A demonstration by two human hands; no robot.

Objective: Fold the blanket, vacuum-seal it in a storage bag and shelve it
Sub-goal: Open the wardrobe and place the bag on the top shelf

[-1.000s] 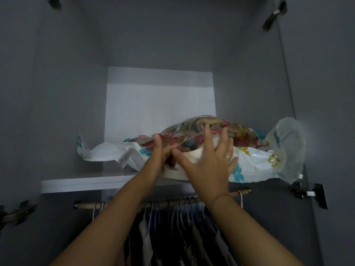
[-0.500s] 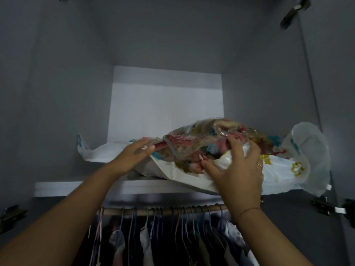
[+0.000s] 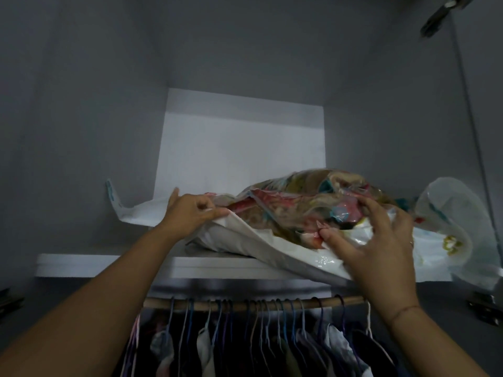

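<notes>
I identify this site as a home wardrobe: grey cabinet walls [image 3: 81,131], upper shelf [image 3: 109,265], wooden hanging rail [image 3: 217,304] carrying hangers [image 3: 283,317] and garments [image 3: 206,349], door hinge [image 3: 441,14] upper right.

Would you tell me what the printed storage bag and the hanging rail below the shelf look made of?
Clear-and-white floral storage bag: thin glossy plastic, by its crinkles and highlights. Round brown hanging rail: likely matt wood, though dimly lit.

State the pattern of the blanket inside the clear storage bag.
The folded blanket shows a busy multicoloured print: red, pink, yellow, teal; head view.
</notes>
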